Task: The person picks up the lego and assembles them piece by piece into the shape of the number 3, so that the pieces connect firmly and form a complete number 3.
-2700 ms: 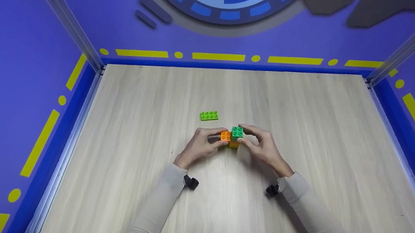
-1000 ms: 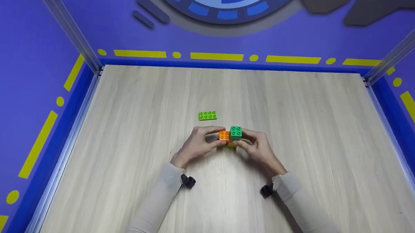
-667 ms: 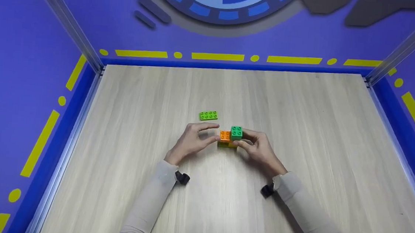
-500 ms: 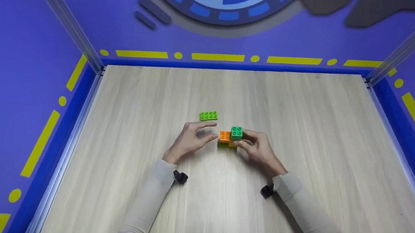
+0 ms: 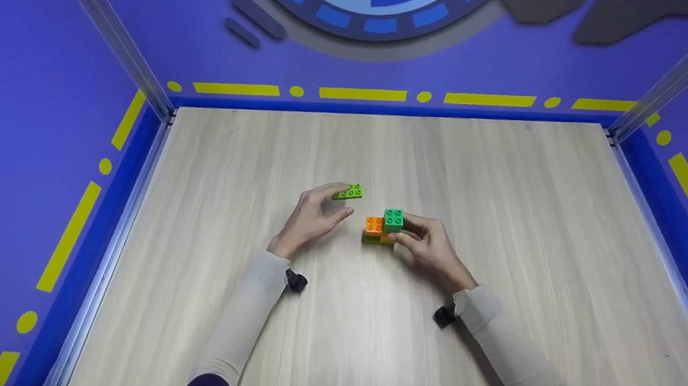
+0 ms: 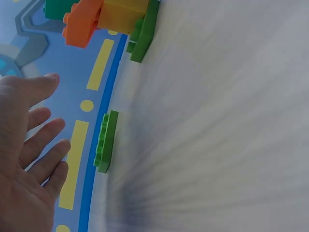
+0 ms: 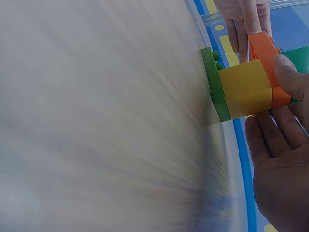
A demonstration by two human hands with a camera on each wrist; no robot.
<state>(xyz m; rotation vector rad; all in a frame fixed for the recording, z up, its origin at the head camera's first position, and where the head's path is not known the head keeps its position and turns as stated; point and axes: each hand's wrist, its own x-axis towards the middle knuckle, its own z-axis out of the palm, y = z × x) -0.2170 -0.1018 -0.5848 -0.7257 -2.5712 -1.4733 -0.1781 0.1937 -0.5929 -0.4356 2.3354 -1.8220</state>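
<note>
- Left hand [image 5: 310, 216], middle of frame just left of centre: grasping nothing. Fingers loosely extended, thumb apart from them, forefinger over part of the loose plate in the head view. Left wrist view shows no grip; actual contact, cannot tell.
- Loose lime plate [image 5: 355, 192], just above frame centre: flat on table [image 5: 332, 339], studs up, apart from the stack. Only piece in view not joined, so this looks like what's left.
- Brick stack [image 5: 385, 227], right of frame centre: four pieces joined, reads as the done part.
- Stack, bottom up: green base plate [image 7: 217, 89], yellow block [image 7: 245, 89] on its right part, orange brick [image 5: 373, 225] above, jutting left over the base, green brick [image 5: 393, 219] on the orange one's right end.
- Base's left end has bare studs under the orange overhang; orange brick's left studs and green brick's top also bare.
- Stack looks upright, layers seem seated, no clear gap. Base fully down on the table? Cannot tell.
- Right hand [image 5: 438, 249], right of the stack: pinching it, thumb on the orange brick's near side, seemingly steadying. Far-side fingertips partly hidden.
</note>
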